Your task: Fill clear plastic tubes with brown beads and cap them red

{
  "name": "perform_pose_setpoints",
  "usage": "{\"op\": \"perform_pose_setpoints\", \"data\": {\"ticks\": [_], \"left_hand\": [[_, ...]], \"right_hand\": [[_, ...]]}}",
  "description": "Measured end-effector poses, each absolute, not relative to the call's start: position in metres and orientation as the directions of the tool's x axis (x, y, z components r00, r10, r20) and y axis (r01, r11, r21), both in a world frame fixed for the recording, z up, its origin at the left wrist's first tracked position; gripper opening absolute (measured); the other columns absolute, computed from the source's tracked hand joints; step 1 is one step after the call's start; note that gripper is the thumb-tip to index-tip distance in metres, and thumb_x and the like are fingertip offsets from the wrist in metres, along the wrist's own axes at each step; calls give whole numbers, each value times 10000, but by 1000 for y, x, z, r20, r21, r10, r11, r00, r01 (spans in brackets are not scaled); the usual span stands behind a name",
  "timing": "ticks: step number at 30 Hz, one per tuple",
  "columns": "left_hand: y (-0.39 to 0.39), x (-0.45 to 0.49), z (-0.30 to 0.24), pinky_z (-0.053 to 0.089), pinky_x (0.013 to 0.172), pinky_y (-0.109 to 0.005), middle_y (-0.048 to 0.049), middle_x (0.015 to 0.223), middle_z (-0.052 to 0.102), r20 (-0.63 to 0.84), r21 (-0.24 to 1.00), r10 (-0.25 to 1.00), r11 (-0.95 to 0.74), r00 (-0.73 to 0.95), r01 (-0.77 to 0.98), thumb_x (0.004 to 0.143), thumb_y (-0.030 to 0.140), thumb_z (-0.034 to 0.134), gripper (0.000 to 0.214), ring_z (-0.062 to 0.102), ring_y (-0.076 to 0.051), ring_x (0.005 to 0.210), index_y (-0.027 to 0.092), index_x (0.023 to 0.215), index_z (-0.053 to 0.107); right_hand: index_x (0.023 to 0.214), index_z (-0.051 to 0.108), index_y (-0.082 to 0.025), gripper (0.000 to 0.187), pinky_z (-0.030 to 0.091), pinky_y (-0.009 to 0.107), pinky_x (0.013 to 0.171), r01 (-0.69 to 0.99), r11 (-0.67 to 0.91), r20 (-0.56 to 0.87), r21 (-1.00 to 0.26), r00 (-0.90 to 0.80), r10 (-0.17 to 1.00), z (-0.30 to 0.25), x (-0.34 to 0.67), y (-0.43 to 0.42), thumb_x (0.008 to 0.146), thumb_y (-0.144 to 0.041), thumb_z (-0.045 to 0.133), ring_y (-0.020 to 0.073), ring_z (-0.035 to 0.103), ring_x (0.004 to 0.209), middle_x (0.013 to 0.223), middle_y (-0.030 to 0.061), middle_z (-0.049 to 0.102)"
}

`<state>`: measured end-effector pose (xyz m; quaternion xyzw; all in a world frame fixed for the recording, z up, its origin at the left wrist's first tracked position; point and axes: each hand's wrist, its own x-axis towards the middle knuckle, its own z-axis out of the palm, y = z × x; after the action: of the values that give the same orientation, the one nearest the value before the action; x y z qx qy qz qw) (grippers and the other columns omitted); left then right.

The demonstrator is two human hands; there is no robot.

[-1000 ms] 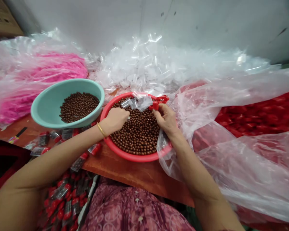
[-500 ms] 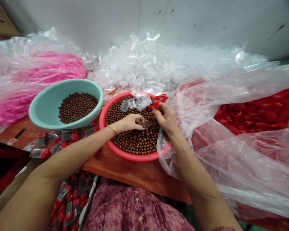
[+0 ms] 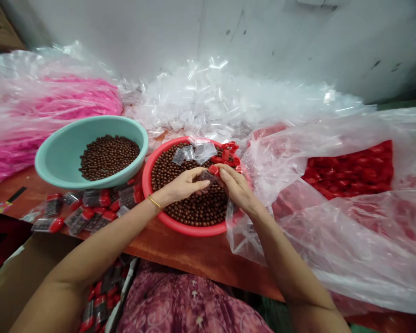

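Both hands meet over a red basin (image 3: pixel 180 224) filled with small brown balls (image 3: pixel 197 208). My left hand (image 3: pixel 185 185) pinches a small clear tube of brown balls (image 3: pixel 205 176). My right hand (image 3: pixel 236 185) is closed on the red cap (image 3: pixel 214 169) at the tube's end. Loose red caps (image 3: pixel 229 152) and a few empty clear tubes (image 3: pixel 194 151) lie on the balls at the basin's far side.
A teal basin (image 3: pixel 55 157) with more brown balls stands to the left. Filled red-capped tubes (image 3: pixel 86 210) lie before it and in a box (image 3: pixel 100 300) below the table edge. Bags of pink caps (image 3: pixel 55 104) and red caps (image 3: pixel 350 171), plus a heap of clear tubes (image 3: pixel 222 101), ring the basins.
My left hand lifted out of the brown balls with a filled tube and moved right to meet my right hand. The right hand brought a red cap to the tube's end.
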<state>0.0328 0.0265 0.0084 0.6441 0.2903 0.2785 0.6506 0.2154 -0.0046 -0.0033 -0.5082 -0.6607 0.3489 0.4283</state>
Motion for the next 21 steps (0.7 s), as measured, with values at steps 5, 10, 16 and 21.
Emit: {"op": "perform_pose_setpoints", "data": {"ticks": [5,10,16,21], "left_hand": [[19,33,7,421,539,-204,-7,805,559,-12,997,754,-45,656,70,829,332,493,276,511,-91,638,141,1027,513],[15,33,6,458,733,-281,-26,861,600,153,902,819,-345,553,260,769,268,557,202,553,-141,778,144,927,533],[13,33,6,425,631,-265,8,705,593,115,719,851,-427,512,549,699,189,556,95,531,-141,647,173,786,521],[10,36,8,433,611,-265,-18,731,639,104,664,836,-462,539,588,709,267,561,121,578,-163,660,176,788,546]], "right_hand": [[1156,617,-243,391,512,309,800,483,351,286,-802,-204,936,5,206,-11,933,-437,362,173,648,886,998,15,697],[1215,595,-239,405,514,302,789,677,431,342,-596,-272,900,11,201,-18,948,-396,334,194,671,922,1075,41,704],[1169,626,-100,502,441,264,535,872,454,386,-184,-361,849,4,193,-25,943,-399,293,183,635,604,748,126,719],[973,701,-152,572,421,263,542,806,488,404,-335,-345,847,15,197,-20,933,-512,258,158,595,571,664,86,679]]}}
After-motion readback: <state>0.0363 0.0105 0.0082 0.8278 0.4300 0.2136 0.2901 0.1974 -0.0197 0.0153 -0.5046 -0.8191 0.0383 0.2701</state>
